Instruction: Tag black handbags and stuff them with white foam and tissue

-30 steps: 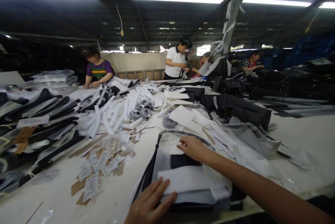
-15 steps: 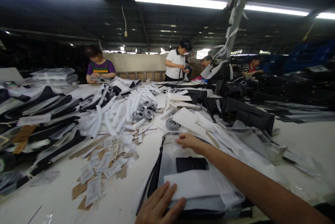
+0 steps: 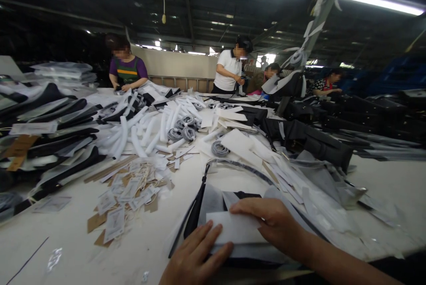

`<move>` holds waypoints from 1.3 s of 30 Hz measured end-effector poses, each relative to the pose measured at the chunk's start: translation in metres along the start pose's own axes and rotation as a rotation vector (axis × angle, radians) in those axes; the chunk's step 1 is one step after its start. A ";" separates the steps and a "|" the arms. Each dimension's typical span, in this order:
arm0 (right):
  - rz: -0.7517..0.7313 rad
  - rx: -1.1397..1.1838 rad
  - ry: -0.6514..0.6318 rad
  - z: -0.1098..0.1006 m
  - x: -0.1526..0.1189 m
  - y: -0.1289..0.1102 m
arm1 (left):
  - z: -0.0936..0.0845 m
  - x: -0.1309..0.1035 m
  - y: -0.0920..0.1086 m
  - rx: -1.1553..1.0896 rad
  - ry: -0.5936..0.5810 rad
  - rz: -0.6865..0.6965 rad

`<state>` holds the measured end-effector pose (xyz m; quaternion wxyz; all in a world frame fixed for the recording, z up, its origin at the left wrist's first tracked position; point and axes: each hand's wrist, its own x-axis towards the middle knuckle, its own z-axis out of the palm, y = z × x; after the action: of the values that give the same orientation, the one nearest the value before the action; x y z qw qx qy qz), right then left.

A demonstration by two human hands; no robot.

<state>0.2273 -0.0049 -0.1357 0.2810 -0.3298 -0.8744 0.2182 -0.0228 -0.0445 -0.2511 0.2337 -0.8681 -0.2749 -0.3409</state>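
A dark bag (image 3: pixel 192 218) with a long looped handle (image 3: pixel 248 167) lies on the table before me, partly covered by pale translucent wrapping (image 3: pixel 210 194). Across its front rests a folded white sheet (image 3: pixel 229 227). My left hand (image 3: pixel 199 251) presses flat on the sheet's lower left, fingers spread. At the sheet's upper right, my right hand (image 3: pixel 279 223) has its fingers curled round the edge, the thumb side toward me. Part of a black piece (image 3: pixel 248 195) shows just above the right hand.
Tags with strings (image 3: pixel 128 196) lie to the left, beside stacked dark bags (image 3: pixel 60 138). Farther back are white foam strips (image 3: pixel 149 134), grey coils (image 3: pixel 219 148) and white boards (image 3: pixel 238 140). Clear plastic (image 3: pixel 319 187) spreads on the right. Several people work beyond the table.
My right hand has come down from the bag's handle end to the white sheet. The handle now shows as an open arch. My left hand stays on the sheet, and the view has tilted down.
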 end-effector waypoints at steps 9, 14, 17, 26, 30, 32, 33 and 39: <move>-0.305 -0.131 -0.078 0.034 -0.043 -0.027 | 0.001 -0.001 0.004 -0.132 -0.009 -0.076; -0.131 0.166 -0.296 0.018 -0.042 -0.032 | 0.000 -0.002 0.004 -0.159 -0.014 -0.090; 0.146 0.214 -0.173 0.000 -0.027 -0.026 | -0.001 -0.003 0.004 -0.166 -0.048 -0.085; 0.188 -0.281 -0.365 0.022 0.017 0.024 | 0.002 -0.003 0.005 -0.108 -0.020 -0.062; 0.166 -0.364 -0.389 0.026 0.018 0.018 | 0.002 -0.001 0.005 -0.116 -0.016 -0.064; 0.166 -0.371 -0.377 0.028 0.016 0.015 | 0.002 0.000 0.005 -0.125 -0.008 -0.069; 0.166 -0.361 -0.368 0.028 0.016 0.016 | 0.001 0.000 0.005 -0.127 -0.004 -0.068; 0.272 -0.283 -0.263 0.032 0.020 0.025 | -0.001 0.002 0.005 -0.107 0.005 -0.052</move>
<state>0.2051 0.0201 -0.1668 0.0835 -0.4493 -0.8730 0.1704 -0.0189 -0.0483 -0.2499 0.1788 -0.8710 -0.2781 -0.3633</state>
